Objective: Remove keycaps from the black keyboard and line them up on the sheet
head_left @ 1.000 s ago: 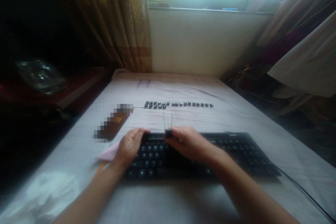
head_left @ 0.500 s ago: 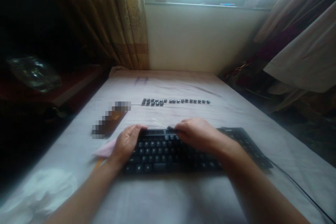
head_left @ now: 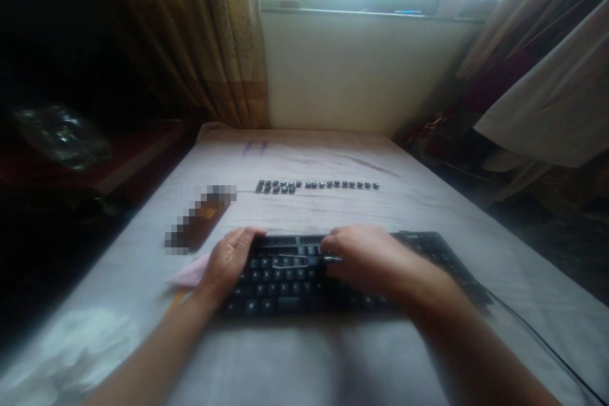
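A black keyboard (head_left: 288,287) lies on the cloth-covered surface. Its far rows at the upper left show bare sockets where keycaps are off. My left hand (head_left: 229,261) grips the keyboard's left end, thumb along the back edge. Over the middle of the keys, my right hand (head_left: 356,254) is closed on a wire keycap puller (head_left: 291,261), its thin wire prongs pointing left, low above the keys. The fingers hide part of the handle. Behind the keyboard, removed keycaps (head_left: 335,184) stand in a row, with a shorter second row at the left.
A brown object (head_left: 204,222), partly pixelated, lies left of the keyboard. Pink cloth or paper (head_left: 191,273) sits beside my left wrist, and a whitish crumpled bag (head_left: 80,349) at the near left. A cable (head_left: 533,323) trails right. Curtains (head_left: 228,44) hang behind.
My right hand has turned and drawn slightly nearer to me. The puller's prongs have swung from behind the keyboard's back edge to over the keys. My left hand stays in place.
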{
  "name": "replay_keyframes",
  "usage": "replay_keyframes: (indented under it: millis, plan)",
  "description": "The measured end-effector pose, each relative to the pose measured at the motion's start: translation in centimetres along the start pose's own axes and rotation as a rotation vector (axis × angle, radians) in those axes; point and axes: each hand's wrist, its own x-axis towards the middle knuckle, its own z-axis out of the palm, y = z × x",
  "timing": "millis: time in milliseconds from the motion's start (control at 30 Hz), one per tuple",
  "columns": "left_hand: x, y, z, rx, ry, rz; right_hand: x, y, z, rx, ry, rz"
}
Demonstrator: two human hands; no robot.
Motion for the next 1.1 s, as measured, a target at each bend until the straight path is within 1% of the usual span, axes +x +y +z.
replay_keyframes:
  millis: [67, 167, 267, 333, 433, 500, 567, 700, 767, 867, 1100]
  plan:
    - [0.0, -0.1, 0.0, -0.002, -0.003, -0.007, -0.4, -1.0, -0.2, 0.028, -0.023, -0.082]
    - [-0.1, -0.2, 0.0, -0.003, -0.003, -0.011, -0.6, -2.9, 0.5, 0.066, -0.061, -0.184]
    - [0.0, -0.2, 0.0, -0.003, 0.002, -0.004, -0.2, -4.2, 1.7, 0.056, -0.053, -0.191]
    - [0.0, -0.2, 0.0, -0.007, 0.003, -0.001, 0.2, -4.4, 2.1, 0.059, -0.054, -0.201]
    - [0.0, -0.2, 0.0, -0.006, -0.001, -0.001, 0.6, -3.7, 1.9, 0.106, -0.084, -0.238]
    - [0.0, -0.1, 0.0, 0.005, -0.007, 0.002, 0.9, -2.8, 1.5, 0.219, -0.083, -0.279]
    - [0.0, 0.0, -0.1, 0.015, -0.014, 0.004, 1.3, -1.7, 1.2, 0.443, -0.080, -0.284]
    - [0.0, 0.0, -0.1, 0.018, -0.009, -0.004, 2.3, -0.1, 1.7, 0.997, -0.173, -0.131]
    - [0.0, 0.0, -0.1, 0.020, -0.007, -0.006, 2.7, 0.3, 2.1, 1.176, -0.208, -0.088]
    - [0.0, 0.0, -0.1, 0.023, -0.011, -0.006, 3.1, 0.7, 2.5, 1.293, -0.209, -0.051]
    - [0.0, 0.1, -0.1, 0.026, -0.004, -0.009, 3.7, 1.2, 3.3, 1.371, -0.179, -0.017]
